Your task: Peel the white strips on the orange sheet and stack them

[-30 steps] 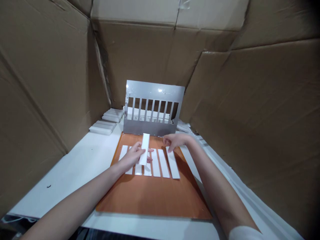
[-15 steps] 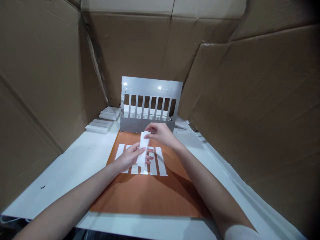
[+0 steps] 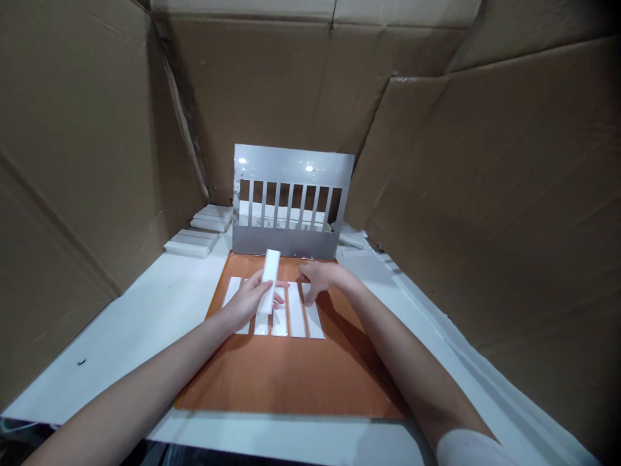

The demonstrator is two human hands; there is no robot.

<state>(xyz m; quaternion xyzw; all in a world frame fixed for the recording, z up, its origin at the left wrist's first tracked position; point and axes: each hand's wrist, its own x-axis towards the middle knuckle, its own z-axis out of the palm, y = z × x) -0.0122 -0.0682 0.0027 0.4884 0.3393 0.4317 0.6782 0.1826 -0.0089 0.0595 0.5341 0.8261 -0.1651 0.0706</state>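
Observation:
My left hand (image 3: pixel 246 299) holds a white strip block (image 3: pixel 270 281) upright at a tilt, thumb across its front and fingertips showing behind it. It is above a row of several flat white strips (image 3: pixel 297 317) on an orange board (image 3: pixel 291 378). To the right, my right hand (image 3: pixel 320 279) rests over the upper end of the rightmost strip (image 3: pixel 316 321). Its thumb points down, apart from the bent forefinger, and no loose piece shows between them. The other fingers are partly hidden. Part of the row lies behind my left hand.
Behind the board stands a grey slotted metal plate (image 3: pixel 291 243). Stacks of white strips (image 3: pixel 191 244) lie at the back left, and more white pieces (image 3: pixel 354 239) at the back right. Cardboard walls (image 3: pixel 485 194) enclose the white table (image 3: pixel 160 317).
My right hand has left the white block and moved right and down to the rightmost strip. My left hand has shifted slightly left, still holding the block.

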